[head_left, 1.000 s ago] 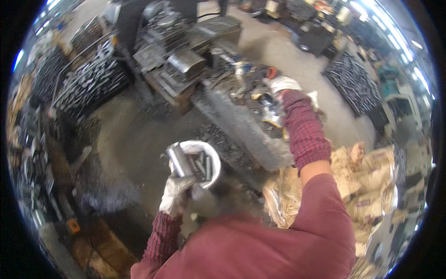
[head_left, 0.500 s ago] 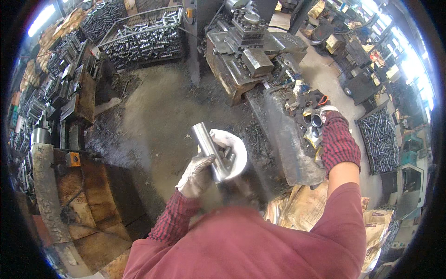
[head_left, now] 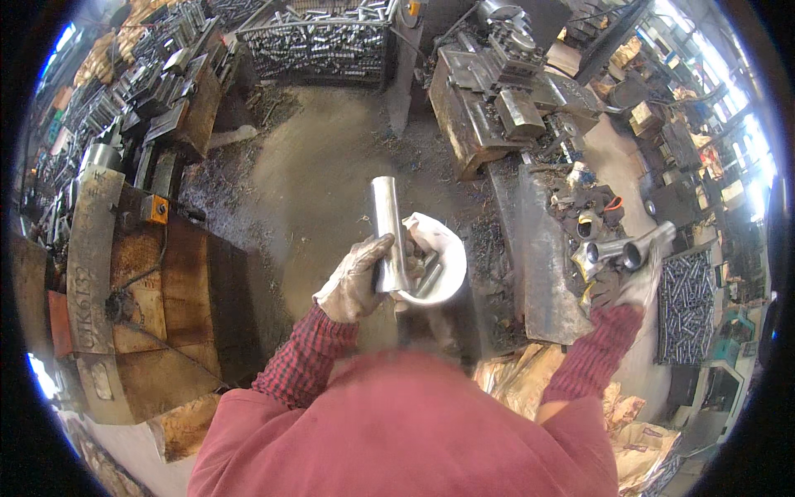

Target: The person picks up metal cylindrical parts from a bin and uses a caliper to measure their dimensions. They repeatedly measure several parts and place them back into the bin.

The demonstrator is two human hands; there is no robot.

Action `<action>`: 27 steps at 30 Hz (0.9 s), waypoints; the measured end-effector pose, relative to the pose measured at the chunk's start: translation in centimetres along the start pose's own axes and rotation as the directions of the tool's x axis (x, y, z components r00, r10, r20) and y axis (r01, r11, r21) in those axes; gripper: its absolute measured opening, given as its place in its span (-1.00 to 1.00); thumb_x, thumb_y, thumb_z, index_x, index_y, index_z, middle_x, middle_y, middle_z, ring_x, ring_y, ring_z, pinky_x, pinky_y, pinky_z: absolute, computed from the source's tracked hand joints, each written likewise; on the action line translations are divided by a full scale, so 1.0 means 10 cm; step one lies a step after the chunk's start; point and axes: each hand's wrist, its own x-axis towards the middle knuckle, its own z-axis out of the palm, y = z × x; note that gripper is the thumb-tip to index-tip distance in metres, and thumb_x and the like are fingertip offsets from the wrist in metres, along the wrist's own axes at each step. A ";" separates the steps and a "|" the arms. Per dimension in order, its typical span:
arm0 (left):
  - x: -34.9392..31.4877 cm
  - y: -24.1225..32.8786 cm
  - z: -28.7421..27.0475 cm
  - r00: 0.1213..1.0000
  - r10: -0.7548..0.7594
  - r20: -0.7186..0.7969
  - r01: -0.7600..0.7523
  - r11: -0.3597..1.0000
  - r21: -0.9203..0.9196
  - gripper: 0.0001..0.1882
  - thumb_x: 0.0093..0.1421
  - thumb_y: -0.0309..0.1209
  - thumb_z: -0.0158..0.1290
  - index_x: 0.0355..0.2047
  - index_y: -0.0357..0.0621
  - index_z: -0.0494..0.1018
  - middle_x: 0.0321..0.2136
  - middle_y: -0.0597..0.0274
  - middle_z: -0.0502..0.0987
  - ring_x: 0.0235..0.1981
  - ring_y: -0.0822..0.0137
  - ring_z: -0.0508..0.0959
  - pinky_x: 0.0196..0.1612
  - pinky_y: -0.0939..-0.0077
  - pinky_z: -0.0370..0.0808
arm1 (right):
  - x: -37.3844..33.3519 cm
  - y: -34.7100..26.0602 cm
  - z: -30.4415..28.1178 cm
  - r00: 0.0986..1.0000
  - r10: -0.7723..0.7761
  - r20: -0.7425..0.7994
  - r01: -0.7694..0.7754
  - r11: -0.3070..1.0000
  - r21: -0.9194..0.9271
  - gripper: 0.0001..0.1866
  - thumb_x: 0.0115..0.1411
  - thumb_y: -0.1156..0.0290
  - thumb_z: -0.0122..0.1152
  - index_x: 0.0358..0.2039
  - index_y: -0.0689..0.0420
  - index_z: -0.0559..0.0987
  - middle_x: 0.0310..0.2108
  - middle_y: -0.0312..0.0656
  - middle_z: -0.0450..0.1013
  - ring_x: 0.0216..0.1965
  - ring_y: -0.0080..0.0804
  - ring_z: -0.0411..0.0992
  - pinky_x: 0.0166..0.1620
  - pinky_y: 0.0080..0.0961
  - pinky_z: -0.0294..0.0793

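Note:
My left hand (head_left: 356, 282), in a whitish work glove, is closed round the lower part of a shiny metal tube (head_left: 386, 211). The tube stands nearly upright in view, beside a white bucket (head_left: 451, 273) that has metal pieces (head_left: 430, 277) inside. At the right, my gloved right hand (head_left: 636, 288) is closed at a metal tube (head_left: 652, 245) with a dark open end; its fingers are partly hidden and blurred. Another metal tube (head_left: 610, 248) lies right against it, over the cluttered side of a worn metal bench (head_left: 542, 273).
A lathe-like machine (head_left: 505, 91) stands ahead. A wire crate (head_left: 323, 58) full of metal parts is at the far left, and another crate (head_left: 686, 306) stands at the right. A rusty machine housing (head_left: 157, 306) fills the left side. Brown paper sacks (head_left: 513, 373) lie near my right arm.
My right hand has drawn back toward me, and a tube now shows at it. My left hand still holds its tube, now more upright. The whole view has shifted.

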 end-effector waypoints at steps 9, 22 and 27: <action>-0.17 -0.04 0.27 0.998 0.031 -0.055 -0.030 0.999 0.024 -0.52 0.54 -0.11 0.17 0.07 -0.38 0.60 -0.14 -0.01 0.72 -0.12 0.14 0.77 0.12 0.14 0.74 | -2.71 0.36 1.92 0.775 0.417 0.474 -0.416 0.902 -0.112 -0.46 0.47 0.14 0.41 0.27 0.23 0.54 -0.09 -0.13 0.66 -0.18 -0.33 0.69 -0.06 -0.35 0.79; -0.63 0.24 0.23 0.981 0.160 -0.105 -0.135 0.967 0.216 -0.63 0.55 -0.23 0.16 0.19 -0.22 0.56 -0.11 0.23 0.70 -0.14 0.39 0.72 -0.05 0.45 0.70 | -3.18 0.53 2.82 0.495 0.478 0.725 -0.404 0.866 -0.294 -0.49 0.41 0.28 0.52 0.24 0.26 0.60 -0.09 -0.25 0.65 -0.16 -0.49 0.61 -0.11 -0.48 0.67; -0.66 0.22 0.20 0.974 0.173 -0.143 -0.154 0.979 0.133 -0.58 0.53 -0.20 0.19 0.22 -0.22 0.55 -0.08 0.23 0.71 -0.14 0.39 0.73 -0.03 0.47 0.70 | -3.18 0.64 2.86 0.477 0.494 0.727 -0.390 0.860 -0.329 -0.48 0.38 0.29 0.56 0.24 0.25 0.61 -0.08 -0.24 0.65 -0.14 -0.48 0.62 -0.10 -0.44 0.67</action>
